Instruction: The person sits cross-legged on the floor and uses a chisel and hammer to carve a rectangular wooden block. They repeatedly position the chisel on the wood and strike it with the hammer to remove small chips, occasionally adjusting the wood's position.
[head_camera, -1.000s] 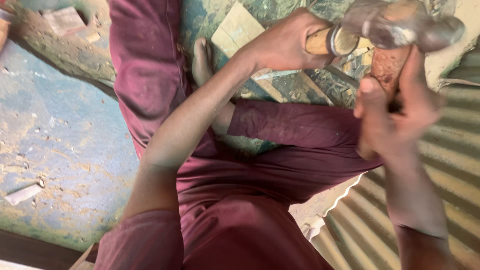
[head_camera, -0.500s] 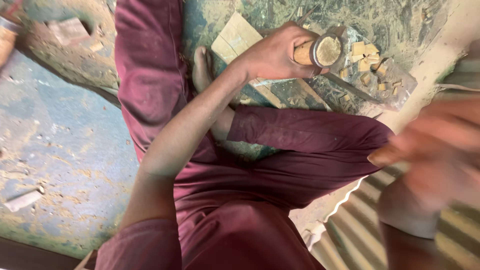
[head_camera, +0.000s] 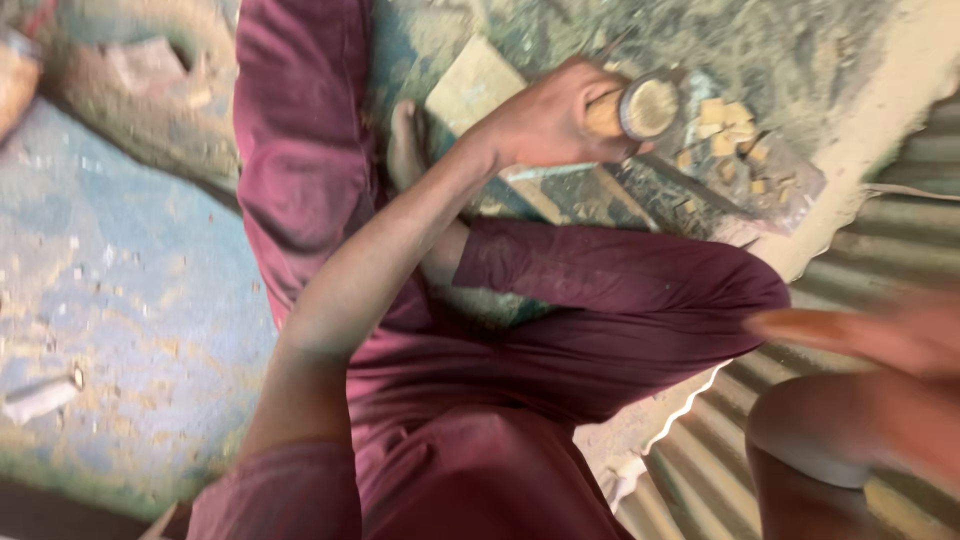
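Note:
My left hand (head_camera: 545, 120) is closed round a wooden tool handle (head_camera: 605, 112) with a round metal-ringed end (head_camera: 650, 107), held above the dusty ground. Just past it lie several small pale wood blocks (head_camera: 725, 125). My right hand (head_camera: 880, 370) is a blur at the lower right, over the corrugated sheet; whether it holds anything cannot be made out. I sit cross-legged in maroon clothes (head_camera: 560, 330), with a bare foot (head_camera: 405, 145) showing beside my left wrist.
A pale wooden board (head_camera: 475, 85) lies beyond my foot. Corrugated metal sheet (head_camera: 890, 220) covers the right side. On the left is worn blue flooring (head_camera: 130, 300) with a small whitish scrap (head_camera: 40, 395) on it.
My right hand has swung from up beside the tool, where a metal hammer-like head showed, down to the lower right. The left hand keeps its hold on the handle, nearly still.

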